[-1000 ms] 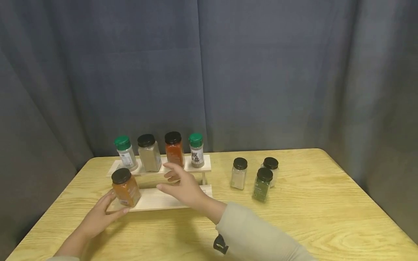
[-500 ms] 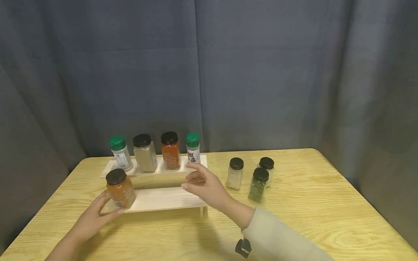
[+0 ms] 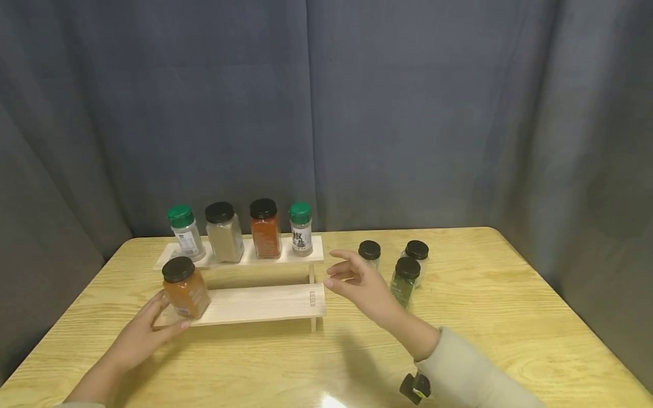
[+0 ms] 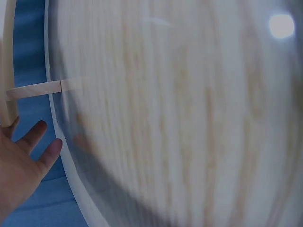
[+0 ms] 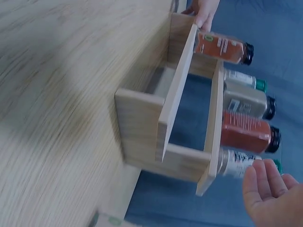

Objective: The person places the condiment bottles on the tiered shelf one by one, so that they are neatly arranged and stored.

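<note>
At the left end of a two-tier wooden spice rack [image 3: 265,303], my left hand [image 3: 140,337] holds the lower shelf, thumb along its front edge and fingers at the end. Right beside those fingers stands a spice jar [image 3: 186,294] with orange-brown powder and a black lid. In the left wrist view, the other fingers [image 4: 33,137] are spread. Past the rack's right end hovers my right hand [image 3: 367,289], fingers loosely bent and holding nothing. It partly covers a pale spice jar [image 3: 371,262]. Close by stand a green-filled jar [image 3: 403,286] and another black-lidded jar [image 3: 419,262].
On the upper shelf stand a green-capped shaker [image 3: 187,241], a beige-filled jar [image 3: 225,241], a red-filled jar [image 3: 266,235] and a second green-capped shaker [image 3: 301,232]. The rack rests on a wood-grain table [image 3: 510,317], with a dark curtain [image 3: 408,124] behind it.
My right hand has moved right, from over the rack's lower shelf to beside the loose jars. My left hand and the orange-brown jar keep their places at the rack.
</note>
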The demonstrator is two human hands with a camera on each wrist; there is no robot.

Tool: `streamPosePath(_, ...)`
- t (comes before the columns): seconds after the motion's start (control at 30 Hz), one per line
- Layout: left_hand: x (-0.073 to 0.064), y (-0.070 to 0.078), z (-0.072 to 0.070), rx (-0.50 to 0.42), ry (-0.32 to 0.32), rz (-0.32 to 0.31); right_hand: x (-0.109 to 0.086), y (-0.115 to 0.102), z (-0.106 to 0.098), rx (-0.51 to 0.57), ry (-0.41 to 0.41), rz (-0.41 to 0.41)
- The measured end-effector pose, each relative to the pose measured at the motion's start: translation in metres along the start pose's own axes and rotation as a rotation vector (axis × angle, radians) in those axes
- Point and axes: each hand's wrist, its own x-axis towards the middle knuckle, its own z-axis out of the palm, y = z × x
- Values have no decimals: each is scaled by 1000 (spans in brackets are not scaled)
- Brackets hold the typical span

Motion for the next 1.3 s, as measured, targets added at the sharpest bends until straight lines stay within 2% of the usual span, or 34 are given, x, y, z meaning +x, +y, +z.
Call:
streamPosePath(0.2, 0, 1, 0, 2, 0, -20, -7, 3, -22, -9, 31, 24)
streamPosePath(0.53, 1, 2, 1, 3, 7, 15, -24, 19, -56, -67, 113, 36)
streamPosePath(0.8, 0, 0, 2, 4, 6, 3, -38, 33, -73, -132, 166, 34)
streamPosePath(1.03, 0, 0, 2, -6, 12, -9, -44, 49, -85, -233, 242, 46)
streamPosePath(1.3, 0, -1, 1, 3, 16, 9, -49, 58, -92, -231, 338, 52)
